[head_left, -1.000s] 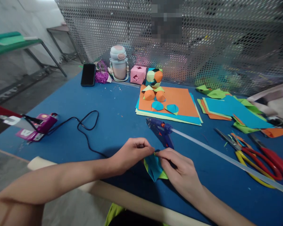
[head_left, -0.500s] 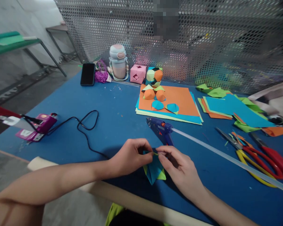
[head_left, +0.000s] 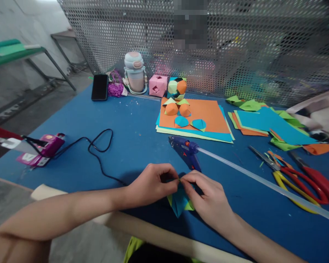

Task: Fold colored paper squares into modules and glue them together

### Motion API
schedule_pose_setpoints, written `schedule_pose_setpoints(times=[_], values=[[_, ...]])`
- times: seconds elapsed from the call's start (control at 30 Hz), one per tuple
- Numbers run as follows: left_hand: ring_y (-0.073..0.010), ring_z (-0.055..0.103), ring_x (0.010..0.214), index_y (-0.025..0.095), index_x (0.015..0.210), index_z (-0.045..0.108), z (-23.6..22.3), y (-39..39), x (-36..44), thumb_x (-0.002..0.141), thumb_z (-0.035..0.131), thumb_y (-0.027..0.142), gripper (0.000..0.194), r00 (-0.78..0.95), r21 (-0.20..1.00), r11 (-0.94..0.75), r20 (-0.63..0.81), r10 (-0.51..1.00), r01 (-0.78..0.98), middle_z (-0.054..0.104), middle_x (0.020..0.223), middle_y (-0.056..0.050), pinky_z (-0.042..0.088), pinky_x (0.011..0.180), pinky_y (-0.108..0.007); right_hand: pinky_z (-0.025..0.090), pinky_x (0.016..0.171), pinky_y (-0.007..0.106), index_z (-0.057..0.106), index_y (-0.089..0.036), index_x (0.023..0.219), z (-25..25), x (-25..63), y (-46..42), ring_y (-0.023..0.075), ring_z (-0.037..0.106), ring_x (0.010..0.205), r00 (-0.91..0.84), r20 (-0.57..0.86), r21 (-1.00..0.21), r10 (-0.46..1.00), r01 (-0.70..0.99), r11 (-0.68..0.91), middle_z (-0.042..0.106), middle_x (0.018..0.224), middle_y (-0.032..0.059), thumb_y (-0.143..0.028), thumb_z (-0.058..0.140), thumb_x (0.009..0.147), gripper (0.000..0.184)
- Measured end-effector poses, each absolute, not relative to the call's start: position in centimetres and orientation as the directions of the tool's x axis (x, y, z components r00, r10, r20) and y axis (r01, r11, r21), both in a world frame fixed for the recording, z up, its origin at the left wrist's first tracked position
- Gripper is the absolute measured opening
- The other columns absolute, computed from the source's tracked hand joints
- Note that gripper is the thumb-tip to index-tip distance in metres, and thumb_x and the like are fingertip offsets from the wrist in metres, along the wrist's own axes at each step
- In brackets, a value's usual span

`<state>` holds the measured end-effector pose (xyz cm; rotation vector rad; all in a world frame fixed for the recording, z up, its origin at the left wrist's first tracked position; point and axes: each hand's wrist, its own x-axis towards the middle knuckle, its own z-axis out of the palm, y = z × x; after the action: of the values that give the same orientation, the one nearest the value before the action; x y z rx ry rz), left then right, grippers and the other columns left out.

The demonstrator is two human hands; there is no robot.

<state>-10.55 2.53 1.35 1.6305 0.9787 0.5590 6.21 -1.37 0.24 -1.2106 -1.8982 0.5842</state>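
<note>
Paper piece (head_left: 178, 205), folded in blue and yellow-green, held low at the near side of the blue table (head_left: 137, 124), one point hanging downward. Pinched at its upper edge by the left hand (head_left: 153, 184), thumb against fingers, and by the right hand (head_left: 207, 188) in the same way. Fingertips of both close together at the top of the fold (whether actually touching, impossible to tell).

Just beyond the fingers, a blue glue gun (head_left: 190, 151), nozzle to the left, with a long translucent glue stick (head_left: 246, 172) running from its back toward the lower right. Farther back, a stack of colored sheets (head_left: 208, 115), orange on top, bearing small folded domes (head_left: 181, 121) (some orange, some blue). Behind the stack, a multicolored paper ball (head_left: 177, 88) beside a pink paper cube (head_left: 158, 86); then, going left, a bottle (head_left: 135, 73), some purple cord (head_left: 116, 90) and a dark phone (head_left: 99, 87).

Over on the left, a purple power strip (head_left: 48, 146) (or so by its look), with a looping black cable (head_left: 97, 153) running toward the left forearm. Over on the right, scissors (head_left: 286, 175) with red and yellow handles, next to a red-handled tool (head_left: 319, 182); above them, overlapping blue sheets (head_left: 274, 124) among crumpled green paper (head_left: 246, 104). Behind everything, a perforated metal screen (head_left: 142, 22).
</note>
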Motion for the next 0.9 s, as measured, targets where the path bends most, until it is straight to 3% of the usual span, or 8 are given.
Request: schedule_pose_setpoints(times=[0.23,0.43,0.63,0.9], values=[[-0.009,0.047,0.063,0.014,0.069,0.061,1.3,3.0,-10.5,0.071,0.05,0.013,0.01,0.496,0.945,-0.087,-0.086,0.864,0.315,0.056,0.065,0.002,0.038,0.059,-0.019,0.044,0.058,0.02,0.06,-0.019,0.078,0.8,6.5,-1.1,0.0115,0.058,0.063,-0.211,0.261,-0.792,0.942,0.512,0.334,0.062,0.071,0.0008,-0.021,0.044,0.089,0.02],[-0.0077,0.045,0.057,0.013,0.073,0.06,1.3,3.0,-10.5,0.071,0.048,0.013,0.012,0.512,0.965,-0.007,-0.133,0.848,0.263,0.053,0.061,0.003,0.036,0.052,-0.018,0.041,0.052,0.021,0.058,-0.018,0.073,0.2,6.5,-1.0,0.0101,0.053,0.054,-0.188,0.313,-0.716,0.931,0.597,0.362,0.059,0.064,-0.0006,-0.018,0.049,0.085,0.015],[-0.0097,0.053,0.065,0.014,0.074,0.065,0.9,3.0,-10.7,0.075,0.051,0.014,0.014,0.549,0.928,-0.186,-0.024,0.835,0.324,0.061,0.068,0.0,0.041,0.061,-0.019,0.044,0.056,0.022,0.058,-0.018,0.08,-0.4,6.6,-1.1,0.013,0.058,0.063,-0.26,0.393,-0.664,0.882,0.583,0.467,0.061,0.071,0.0026,-0.017,0.046,0.087,0.014],[-0.0071,0.045,0.056,0.013,0.064,0.058,1.2,3.1,-10.6,0.069,0.054,0.01,0.007,0.456,0.944,-0.147,-0.004,0.89,0.296,0.053,0.058,0.003,0.037,0.052,-0.017,0.042,0.055,0.022,0.056,-0.018,0.075,0.0,6.6,-0.9,0.0116,0.053,0.058,-0.254,0.285,-0.701,0.924,0.602,0.382,0.056,0.065,0.0003,-0.017,0.046,0.087,0.016]])
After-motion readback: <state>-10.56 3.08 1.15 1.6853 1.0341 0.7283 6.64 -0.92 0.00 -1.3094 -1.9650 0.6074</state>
